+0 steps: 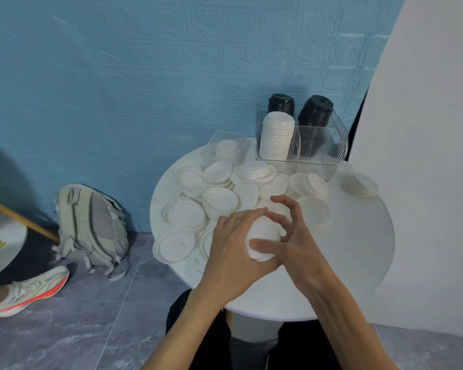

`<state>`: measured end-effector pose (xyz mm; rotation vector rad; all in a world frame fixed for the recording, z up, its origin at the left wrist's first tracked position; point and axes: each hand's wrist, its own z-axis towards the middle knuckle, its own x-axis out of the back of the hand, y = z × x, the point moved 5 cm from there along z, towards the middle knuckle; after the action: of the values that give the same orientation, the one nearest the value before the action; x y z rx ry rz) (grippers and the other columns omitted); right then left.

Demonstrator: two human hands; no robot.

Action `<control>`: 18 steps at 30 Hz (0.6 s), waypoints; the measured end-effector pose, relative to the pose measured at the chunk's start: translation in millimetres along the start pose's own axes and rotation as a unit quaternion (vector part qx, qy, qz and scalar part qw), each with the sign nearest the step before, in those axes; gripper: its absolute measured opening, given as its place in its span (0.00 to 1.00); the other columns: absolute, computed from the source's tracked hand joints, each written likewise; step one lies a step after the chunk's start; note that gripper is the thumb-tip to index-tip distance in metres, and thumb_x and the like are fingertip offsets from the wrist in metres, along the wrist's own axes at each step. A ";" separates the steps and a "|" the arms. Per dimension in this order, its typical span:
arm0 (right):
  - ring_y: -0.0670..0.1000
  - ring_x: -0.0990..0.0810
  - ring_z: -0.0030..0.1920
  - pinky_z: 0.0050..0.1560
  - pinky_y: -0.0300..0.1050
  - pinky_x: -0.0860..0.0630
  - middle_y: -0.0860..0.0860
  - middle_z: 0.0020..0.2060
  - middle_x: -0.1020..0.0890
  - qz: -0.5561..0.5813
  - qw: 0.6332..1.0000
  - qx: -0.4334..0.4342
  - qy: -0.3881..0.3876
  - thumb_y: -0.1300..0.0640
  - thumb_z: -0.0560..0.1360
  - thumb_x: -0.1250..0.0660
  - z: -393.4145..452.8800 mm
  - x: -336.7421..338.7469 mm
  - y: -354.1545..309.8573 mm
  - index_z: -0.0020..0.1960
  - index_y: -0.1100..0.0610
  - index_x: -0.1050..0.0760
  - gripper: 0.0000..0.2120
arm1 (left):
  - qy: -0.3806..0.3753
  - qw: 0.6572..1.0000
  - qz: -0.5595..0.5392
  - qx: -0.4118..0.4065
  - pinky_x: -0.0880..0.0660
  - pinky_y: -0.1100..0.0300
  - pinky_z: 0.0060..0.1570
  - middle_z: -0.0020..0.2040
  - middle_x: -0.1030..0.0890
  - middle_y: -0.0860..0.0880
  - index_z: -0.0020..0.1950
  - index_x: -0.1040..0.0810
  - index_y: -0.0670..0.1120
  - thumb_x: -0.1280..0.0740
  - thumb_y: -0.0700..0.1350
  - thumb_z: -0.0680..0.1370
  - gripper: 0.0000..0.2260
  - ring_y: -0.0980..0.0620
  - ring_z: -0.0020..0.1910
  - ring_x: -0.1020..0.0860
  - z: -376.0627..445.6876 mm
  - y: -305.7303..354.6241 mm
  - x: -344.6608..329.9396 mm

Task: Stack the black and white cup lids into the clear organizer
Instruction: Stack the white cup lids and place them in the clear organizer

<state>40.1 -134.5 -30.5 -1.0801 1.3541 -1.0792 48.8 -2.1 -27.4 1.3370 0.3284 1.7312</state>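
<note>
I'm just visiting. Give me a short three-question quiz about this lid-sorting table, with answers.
1. True or false: the clear organizer already holds black lids.
2. What do the left hand and right hand hold together?
3. Which compartment looks empty: A front left, B front right, C back right?

Key: 1 true, two black lid stacks at the back. 2 a small stack of white lids. 3 B.

Soft even light, slightly dim. Faint shadows left of the organizer [301, 141] stacks. Overall mild blur, wide-angle bending at edges.
</note>
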 end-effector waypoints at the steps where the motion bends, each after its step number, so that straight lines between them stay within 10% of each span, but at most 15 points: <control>1: 0.63 0.16 0.55 0.47 0.63 0.17 0.53 0.61 0.19 0.006 1.000 -0.002 -0.007 0.66 0.57 0.20 1.2 -2.2 2.1 0.63 0.38 0.30 0.42 | 0.000 1.000 -0.002 0.001 0.34 0.67 0.62 0.63 0.27 0.68 0.68 0.31 0.66 0.29 0.64 0.64 0.32 0.60 0.64 0.32 -0.1 0.0 2.3; 7: 0.56 0.15 0.55 0.55 0.53 0.18 0.52 0.58 0.18 -0.017 1.000 0.008 -0.013 0.57 0.65 0.18 6.3 -1.7 0.9 0.68 0.39 0.34 0.39 | 0.017 0.999 0.040 0.022 0.40 0.74 0.57 0.60 0.23 0.61 0.66 0.29 0.66 0.30 0.60 0.64 0.29 0.54 0.60 0.28 0.1 -17.0 22.8; 13: 0.42 0.22 0.56 0.53 0.35 0.26 0.41 0.60 0.22 -0.366 0.925 0.096 0.031 0.45 0.74 0.26 20.9 15.8 4.9 0.63 0.40 0.26 0.19 | 0.009 0.996 0.050 0.074 0.37 0.62 0.58 0.62 0.25 0.55 0.70 0.26 0.57 0.22 0.53 0.65 0.33 0.52 0.61 0.32 1.0 -38.7 41.8; 18: 0.46 0.33 0.66 0.73 0.52 0.38 0.40 0.68 0.31 -0.483 0.872 0.073 -0.021 0.38 0.72 0.27 24.0 7.1 19.0 0.72 0.38 0.31 0.30 | 0.015 0.996 0.034 0.086 0.38 0.65 0.56 0.61 0.26 0.56 0.69 0.26 0.57 0.24 0.59 0.63 0.34 0.54 0.61 0.33 -3.2 -39.2 36.7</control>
<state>63.0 -138.8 -51.5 -1.7063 0.6205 -1.8143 64.5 49.1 -31.5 1.4607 0.4624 1.8141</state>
